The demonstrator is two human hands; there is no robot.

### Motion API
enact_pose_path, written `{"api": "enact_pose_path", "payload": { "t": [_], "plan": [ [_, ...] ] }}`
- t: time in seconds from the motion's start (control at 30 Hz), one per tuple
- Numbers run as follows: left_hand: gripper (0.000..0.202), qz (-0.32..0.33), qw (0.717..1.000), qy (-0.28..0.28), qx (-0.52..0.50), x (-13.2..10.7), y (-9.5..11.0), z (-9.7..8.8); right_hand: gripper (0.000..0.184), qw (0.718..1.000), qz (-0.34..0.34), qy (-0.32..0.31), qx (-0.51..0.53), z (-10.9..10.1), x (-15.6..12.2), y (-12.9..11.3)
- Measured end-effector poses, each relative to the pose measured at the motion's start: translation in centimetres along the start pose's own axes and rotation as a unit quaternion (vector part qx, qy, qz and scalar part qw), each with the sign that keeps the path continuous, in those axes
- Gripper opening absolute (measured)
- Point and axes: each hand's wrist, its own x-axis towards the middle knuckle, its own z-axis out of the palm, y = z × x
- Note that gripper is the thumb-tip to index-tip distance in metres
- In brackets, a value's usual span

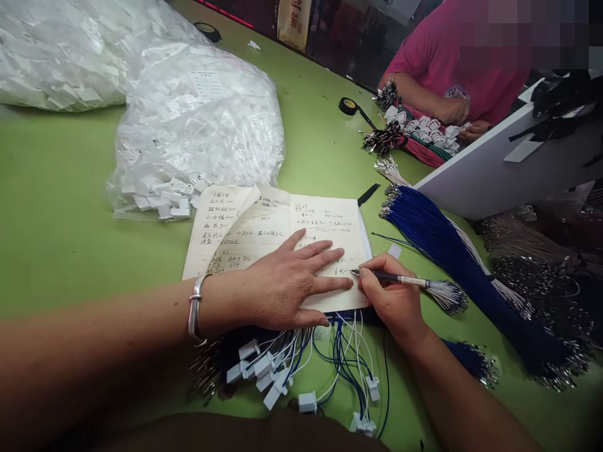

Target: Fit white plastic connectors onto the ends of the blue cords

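An open notebook point(245, 220) with handwritten lines lies on the green table point(56, 213). My left hand point(287, 282) rests flat on its right page, fingers stretched out, a silver bangle point(195, 309) on the wrist. My right hand point(393, 298) is closed round a dark pen point(389, 277), whose tip touches the page's right edge. Under the notebook and my hands lie blue and white wires with white plastic connectors point(276, 370).
Two clear bags of white connectors point(198, 119) sit at the back left. A bundle of blue wires point(438, 242) lies on the right beside a white board point(494, 169). A person in a pink shirt point(443, 56) handles red wires across the table. Black tape rolls point(348, 105) lie nearby.
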Motion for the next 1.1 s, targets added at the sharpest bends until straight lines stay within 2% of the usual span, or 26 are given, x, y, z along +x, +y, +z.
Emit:
{"api": "enact_pose_path", "payload": {
  "t": [0.13, 0.33, 0.63, 0.9, 1.1],
  "plan": [
    [0.063, 0.001, 1.000, 0.004, -0.001, -0.03, -0.02, -0.02, 0.013, 1.000, 0.005, 0.003, 0.000, 0.05, 0.21, -0.39],
    [0.063, 0.004, 1.000, 0.003, 0.010, -0.07, -0.04, -0.01, 0.014, 0.997, 0.066, 0.016, 0.041, 0.14, 0.13, -0.44],
    [0.063, -0.003, 1.000, -0.016, 0.019, 0.02, 0.15, -0.34, 0.013, 0.999, -0.017, 0.028, -0.008, 0.13, -0.01, -0.39],
    [0.062, -0.002, 1.000, -0.010, 0.020, -0.04, 0.14, -0.32, 0.014, 0.999, -0.041, 0.016, -0.023, -0.08, -0.20, -0.09],
    [0.062, 0.003, 1.000, -0.007, 0.024, -0.01, 0.04, -0.21, 0.013, 1.000, -0.015, 0.018, -0.011, 0.08, -0.04, -0.24]
  ]
}}
